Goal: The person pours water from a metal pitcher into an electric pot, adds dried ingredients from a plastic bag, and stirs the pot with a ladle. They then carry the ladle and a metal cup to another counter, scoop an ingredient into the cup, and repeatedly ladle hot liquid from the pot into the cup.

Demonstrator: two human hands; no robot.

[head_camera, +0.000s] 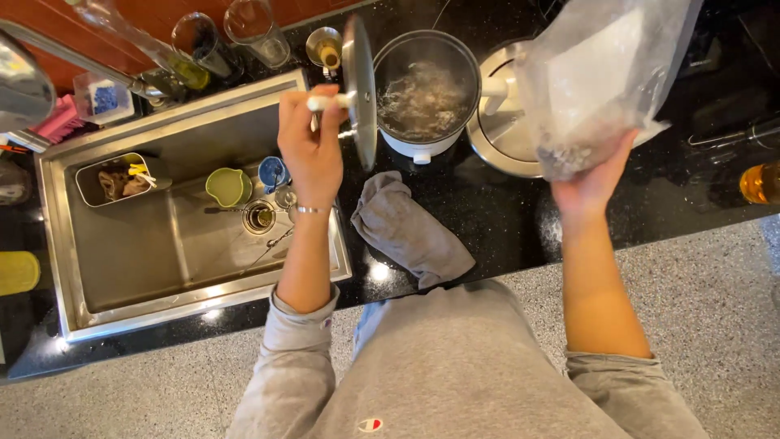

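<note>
1. The black, polished stone worktop (504, 219) carried everything, and a steel sink (57, 244) was sunk into its left part.
2. A clear, crinkled plastic bag (601, 73) was the largest thing in hand. The right hand (593, 183) was cupped closed under its bottom corner, where small dark pieces had gathered, and held it above the worktop, just right of the pot.
3. A round white pot (424, 93) stood on the worktop between the two hands, uncovered, with liquid bubbling around pale contents.
4. Behind the bag lay a round metal disc with a white handle (496, 122), close beside the pot; what it was could not be told.
5. The glass lid (359, 89) was tipped up on edge at the pot's left rim. The left hand (313, 150) was closed around its white knob (325, 102).
6. A soft grey cloth (410, 232) lay crumpled on the worktop in front of the pot.
7. In the sink sat a green cup (229, 187), a small blue cup (272, 172) and a metal caddy (114, 179).
8. To do this well, I judged that the lid should stay tilted away so steam and drips clear the wrist, and the bag should be kept off the hot rim.
</note>
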